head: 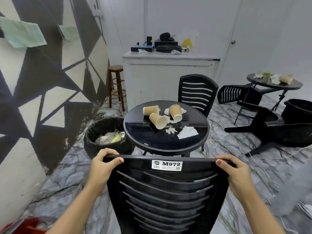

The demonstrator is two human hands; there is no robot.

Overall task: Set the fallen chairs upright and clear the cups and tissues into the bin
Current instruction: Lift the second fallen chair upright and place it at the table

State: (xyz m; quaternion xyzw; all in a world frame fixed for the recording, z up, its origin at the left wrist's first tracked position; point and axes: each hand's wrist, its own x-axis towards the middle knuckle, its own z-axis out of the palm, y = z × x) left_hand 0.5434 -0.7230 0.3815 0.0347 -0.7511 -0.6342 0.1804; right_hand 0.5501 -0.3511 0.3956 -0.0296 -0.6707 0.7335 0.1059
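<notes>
You had both hands clamped on the near chair (167, 191) top rail, left hand (103, 163), right hand (236, 169). Cups (158, 120) lay dead ahead on the table (152, 141); bin (104, 134) far-left, nearer your left hand

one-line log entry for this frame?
hands: left, right gripping black slatted plastic chair backrest | paper cups: on round black table

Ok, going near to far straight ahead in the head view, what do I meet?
Held chair gripped by left hand and right hand → round table with cups → upright chair → white cabinet.
</notes>
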